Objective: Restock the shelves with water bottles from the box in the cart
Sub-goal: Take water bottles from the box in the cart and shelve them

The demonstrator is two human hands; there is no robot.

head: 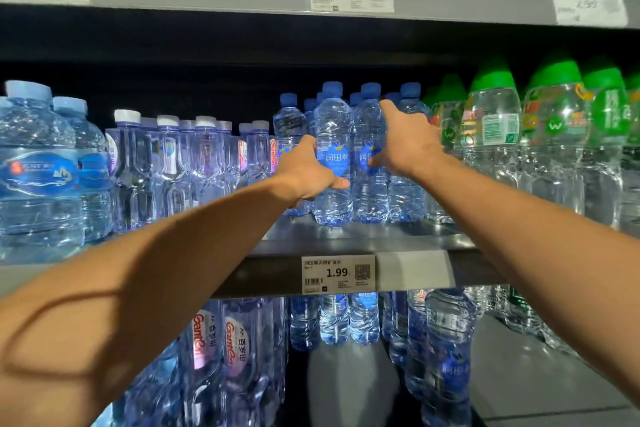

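Two blue-capped water bottles stand side by side at the front of the middle shelf [360, 239]. My left hand [306, 172] grips the left bottle [332, 184] from its left side, thumb across the front below the blue label. My right hand [405, 142] holds the right bottle [369, 191] from its right side, thumb low on the label and fingers reaching up towards its shoulder. More bottles of the same kind stand in rows behind them. The cart and the box are out of view.
White-capped bottles [194, 163] fill the shelf to the left, larger blue jugs [38, 170] further left, green-capped bottles [491, 135] to the right. A price tag [337, 274] hangs on the shelf edge. Shelves above and below hold more bottles.
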